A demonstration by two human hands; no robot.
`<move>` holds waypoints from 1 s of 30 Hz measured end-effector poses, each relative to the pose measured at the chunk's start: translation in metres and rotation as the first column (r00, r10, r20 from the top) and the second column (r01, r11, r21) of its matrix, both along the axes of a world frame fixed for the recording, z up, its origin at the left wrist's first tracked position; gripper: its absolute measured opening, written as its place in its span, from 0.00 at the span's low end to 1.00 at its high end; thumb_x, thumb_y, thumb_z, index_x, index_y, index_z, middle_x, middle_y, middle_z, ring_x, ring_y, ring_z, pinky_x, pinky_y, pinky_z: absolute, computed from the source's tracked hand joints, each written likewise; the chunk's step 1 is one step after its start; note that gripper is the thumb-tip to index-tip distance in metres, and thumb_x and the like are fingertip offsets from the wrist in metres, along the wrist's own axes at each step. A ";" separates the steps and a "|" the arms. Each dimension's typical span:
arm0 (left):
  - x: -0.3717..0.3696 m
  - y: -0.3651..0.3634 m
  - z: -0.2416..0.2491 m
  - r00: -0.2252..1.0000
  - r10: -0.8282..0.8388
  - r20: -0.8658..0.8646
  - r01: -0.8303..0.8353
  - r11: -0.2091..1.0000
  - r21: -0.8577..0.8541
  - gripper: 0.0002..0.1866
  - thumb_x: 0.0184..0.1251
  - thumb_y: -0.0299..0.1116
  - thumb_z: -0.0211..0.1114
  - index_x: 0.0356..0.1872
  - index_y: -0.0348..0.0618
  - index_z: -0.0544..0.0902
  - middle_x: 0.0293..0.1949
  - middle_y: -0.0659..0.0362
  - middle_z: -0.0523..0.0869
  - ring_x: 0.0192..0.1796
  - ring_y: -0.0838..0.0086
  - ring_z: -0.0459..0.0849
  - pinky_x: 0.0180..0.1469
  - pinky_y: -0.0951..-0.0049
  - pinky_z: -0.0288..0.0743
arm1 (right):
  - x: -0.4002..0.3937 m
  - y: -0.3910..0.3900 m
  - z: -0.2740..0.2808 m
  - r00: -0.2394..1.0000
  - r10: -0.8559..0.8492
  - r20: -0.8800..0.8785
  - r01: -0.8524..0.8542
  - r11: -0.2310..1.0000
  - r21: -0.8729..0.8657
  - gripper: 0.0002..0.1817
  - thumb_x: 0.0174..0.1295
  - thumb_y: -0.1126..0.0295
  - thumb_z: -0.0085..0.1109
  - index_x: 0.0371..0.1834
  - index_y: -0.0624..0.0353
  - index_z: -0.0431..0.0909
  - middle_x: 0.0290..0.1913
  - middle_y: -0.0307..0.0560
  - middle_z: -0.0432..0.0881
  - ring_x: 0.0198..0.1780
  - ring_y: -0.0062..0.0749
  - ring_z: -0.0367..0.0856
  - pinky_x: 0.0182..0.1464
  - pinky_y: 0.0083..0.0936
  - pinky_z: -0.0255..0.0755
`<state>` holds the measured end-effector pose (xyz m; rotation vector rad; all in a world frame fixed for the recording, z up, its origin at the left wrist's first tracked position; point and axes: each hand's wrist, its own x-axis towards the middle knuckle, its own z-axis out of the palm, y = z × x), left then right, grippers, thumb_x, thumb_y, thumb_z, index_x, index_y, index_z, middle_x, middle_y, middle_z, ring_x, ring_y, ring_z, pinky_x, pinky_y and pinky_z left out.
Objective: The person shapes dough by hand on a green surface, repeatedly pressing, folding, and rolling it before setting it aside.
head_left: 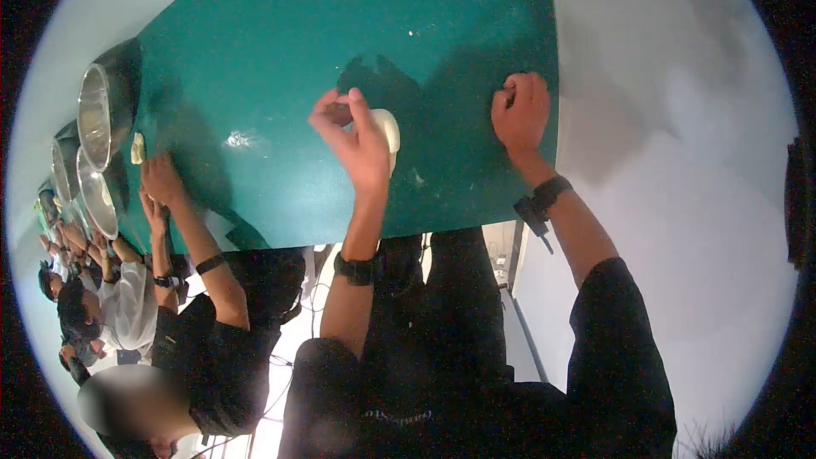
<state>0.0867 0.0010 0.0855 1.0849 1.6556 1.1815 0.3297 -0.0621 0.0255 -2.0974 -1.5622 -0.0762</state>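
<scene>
A smooth, pale piece of dough (388, 131) lies on the green table, partly covered by my left hand (357, 140). That hand is over the dough's left side, thumb and fingertips brought together in a pinch. Whatever is between the tips, if anything, is too small to make out. Near the table's right edge my right hand (523, 115) is curled into a loose fist, apart from the dough, and I see nothing in it.
White flour smears (244, 139) mark the green table (280, 51). At left, a co-worker's hands (161, 183) work near a small dough piece (138, 149). Several metal bowls (95, 117) stand along the far left, with more people beyond. A pale wall (663, 161) borders the right side.
</scene>
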 end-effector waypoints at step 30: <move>-0.034 -0.061 -0.020 0.554 -0.371 -0.745 0.602 0.797 0.051 0.21 0.58 0.35 0.71 0.54 0.44 0.82 0.55 0.51 0.81 0.57 0.51 0.79 0.63 0.48 0.69 | 0.003 0.000 0.001 0.999 0.019 -0.030 -0.021 0.997 -0.071 0.10 0.57 0.69 0.62 0.40 0.52 0.73 0.39 0.50 0.75 0.45 0.54 0.76 0.46 0.51 0.71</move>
